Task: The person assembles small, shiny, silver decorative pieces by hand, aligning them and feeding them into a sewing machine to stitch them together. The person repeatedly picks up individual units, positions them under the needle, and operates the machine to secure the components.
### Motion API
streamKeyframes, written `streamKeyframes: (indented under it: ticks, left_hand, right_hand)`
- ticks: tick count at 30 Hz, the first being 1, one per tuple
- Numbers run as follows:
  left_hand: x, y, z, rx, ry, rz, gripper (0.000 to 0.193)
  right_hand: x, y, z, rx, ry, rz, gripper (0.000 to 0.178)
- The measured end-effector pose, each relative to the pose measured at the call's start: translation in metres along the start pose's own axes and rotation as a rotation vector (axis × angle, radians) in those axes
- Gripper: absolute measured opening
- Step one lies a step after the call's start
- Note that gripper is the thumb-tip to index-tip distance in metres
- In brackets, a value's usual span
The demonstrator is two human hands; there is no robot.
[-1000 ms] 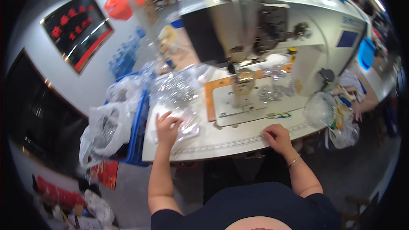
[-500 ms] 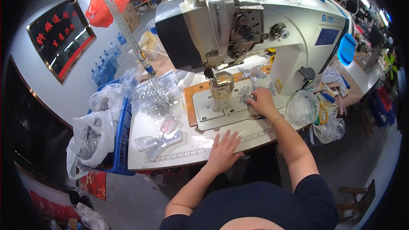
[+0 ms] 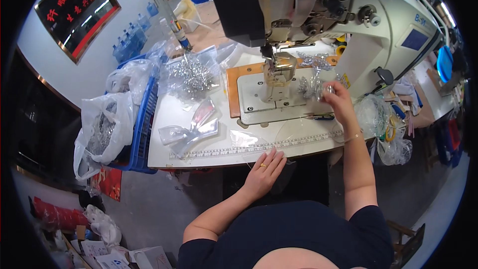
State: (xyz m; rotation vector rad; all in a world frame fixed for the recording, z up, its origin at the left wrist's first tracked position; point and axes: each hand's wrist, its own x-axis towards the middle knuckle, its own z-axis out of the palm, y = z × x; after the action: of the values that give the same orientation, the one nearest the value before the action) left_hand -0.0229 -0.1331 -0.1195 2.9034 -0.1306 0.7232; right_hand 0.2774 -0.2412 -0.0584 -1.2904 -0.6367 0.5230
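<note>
My right hand (image 3: 339, 102) is closed in a pinch on a shiny silver piece (image 3: 315, 89), part of a small cluster beside the sewing machine's post (image 3: 277, 87). The fingers hide part of that piece, so its exact kind cannot be made out. My left hand (image 3: 266, 172) has its fingers stretched out at the table's front edge, over the measuring tape (image 3: 224, 150), and grips nothing visible. Near its fingertips lies a flat clear plastic piece (image 3: 244, 139). Further left rests a clear plastic bow (image 3: 189, 128). More silver pieces (image 3: 314, 60) lie behind the post.
The sewing machine head (image 3: 294, 5) overhangs the white table. At the left, silver strands (image 3: 191, 77) lie on clear plastic, beside a blue crate (image 3: 142, 119) with white bags (image 3: 107, 129). A clear plastic bundle (image 3: 373, 114) and yellow-handled scissors (image 3: 391, 128) sit at the right.
My view has tilted down and shifted. My right hand has moved right across the silver cluster and now pinches a piece. The left hand has drawn back to the table edge, its fingers closer together.
</note>
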Motion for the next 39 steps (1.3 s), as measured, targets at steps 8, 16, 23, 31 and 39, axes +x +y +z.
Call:
streamKeyframes:
  ticks: [8,16,23,31,39]
  left_hand:
    - [0.012,0.008,-0.033,-1.396,0.416,-0.699,0.077]
    - [0.011,-0.006,-0.028,-0.309,0.377,-0.271,0.043]
    - [-0.006,-0.045,-0.047,-1.741,0.886,-0.984,0.021]
    - [0.030,-0.041,-0.020,-1.310,0.221,-0.761,0.022]
    - [0.054,-0.046,-0.024,-0.958,-0.206,-0.691,0.022]
  right_hand:
    - [-0.078,-0.012,0.076,-0.270,-0.870,0.270,0.020]
    - [-0.079,-0.006,0.104,-0.046,-0.769,0.493,0.026]
    - [-0.105,-0.001,0.077,-0.415,-0.789,0.382,0.025]
    - [-0.162,0.070,0.114,0.475,-0.237,0.653,0.032]
    - [-0.155,0.072,0.132,0.240,-0.208,0.499,0.025]
